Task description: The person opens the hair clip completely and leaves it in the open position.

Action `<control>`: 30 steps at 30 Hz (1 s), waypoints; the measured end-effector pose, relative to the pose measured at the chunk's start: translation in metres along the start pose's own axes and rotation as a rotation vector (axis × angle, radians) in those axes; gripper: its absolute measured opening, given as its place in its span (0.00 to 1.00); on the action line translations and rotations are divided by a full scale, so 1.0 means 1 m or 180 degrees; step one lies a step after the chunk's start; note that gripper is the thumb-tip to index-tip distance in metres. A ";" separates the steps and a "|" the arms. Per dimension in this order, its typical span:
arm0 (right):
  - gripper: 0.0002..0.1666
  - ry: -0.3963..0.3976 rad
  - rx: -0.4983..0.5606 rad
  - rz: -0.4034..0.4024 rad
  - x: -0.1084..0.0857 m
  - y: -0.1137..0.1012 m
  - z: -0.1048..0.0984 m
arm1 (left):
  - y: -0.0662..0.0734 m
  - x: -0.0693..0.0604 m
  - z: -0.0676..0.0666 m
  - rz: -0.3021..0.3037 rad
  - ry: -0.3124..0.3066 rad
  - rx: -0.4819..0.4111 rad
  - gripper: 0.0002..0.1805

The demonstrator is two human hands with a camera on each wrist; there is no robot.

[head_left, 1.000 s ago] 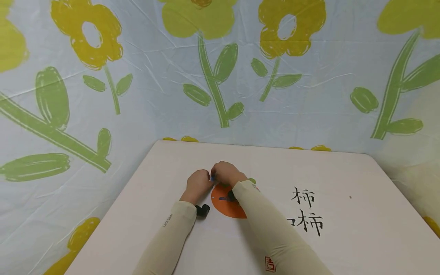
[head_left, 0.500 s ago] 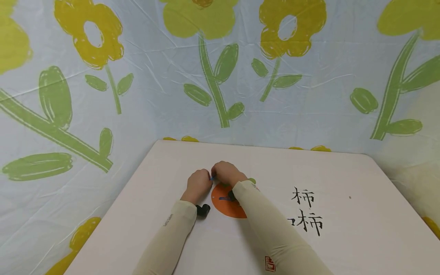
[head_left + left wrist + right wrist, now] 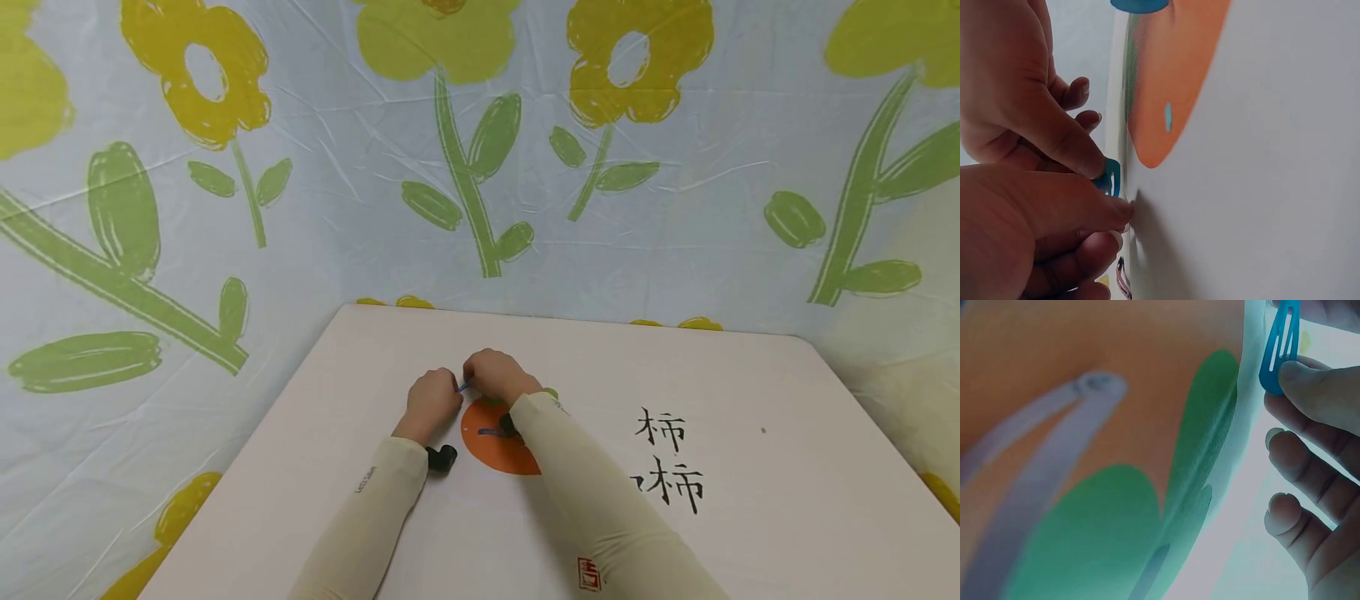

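Note:
Both hands meet above the table, around a blue snap hair clip. My right hand pinches its wide end between thumb and fingers. At the narrow end, my left hand pinches it, the tip hidden behind the fingers. Slots along the middle of the clip show in the right wrist view. A second hair clip lies on the orange persimmon print, just below the hands; close up in the right wrist view it looks blurred and purplish.
The pale tabletop carries printed black characters to the right and a red seal print beside the right sleeve. A flower-patterned cloth hangs behind and to the left. Dark wrist cameras sit at both cuffs.
The hands have drawn very slightly apart, so more of the blue hair clip shows between them. Both keep their pinch; the clip on the print has not moved.

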State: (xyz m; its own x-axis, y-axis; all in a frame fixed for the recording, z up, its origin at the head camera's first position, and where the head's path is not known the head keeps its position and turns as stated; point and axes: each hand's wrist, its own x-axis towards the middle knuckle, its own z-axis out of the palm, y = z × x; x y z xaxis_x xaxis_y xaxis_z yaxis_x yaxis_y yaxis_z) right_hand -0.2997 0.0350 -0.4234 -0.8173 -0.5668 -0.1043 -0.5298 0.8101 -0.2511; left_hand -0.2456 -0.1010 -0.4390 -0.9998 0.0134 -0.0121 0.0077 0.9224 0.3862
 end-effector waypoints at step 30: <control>0.07 0.0488 0.0762 0.0126 -0.024 0.026 -0.003 | 0.003 0.006 0.007 0.0034 0.0124 -0.0755 0.12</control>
State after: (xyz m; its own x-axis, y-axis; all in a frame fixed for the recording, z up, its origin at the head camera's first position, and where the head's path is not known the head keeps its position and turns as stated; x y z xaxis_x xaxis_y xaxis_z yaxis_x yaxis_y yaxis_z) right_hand -0.2943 0.0703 -0.4241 -0.8706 -0.4914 0.0236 -0.4431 0.7624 -0.4716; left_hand -0.2512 -0.0951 -0.4439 -0.9996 0.0035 0.0268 0.0187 0.8056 0.5922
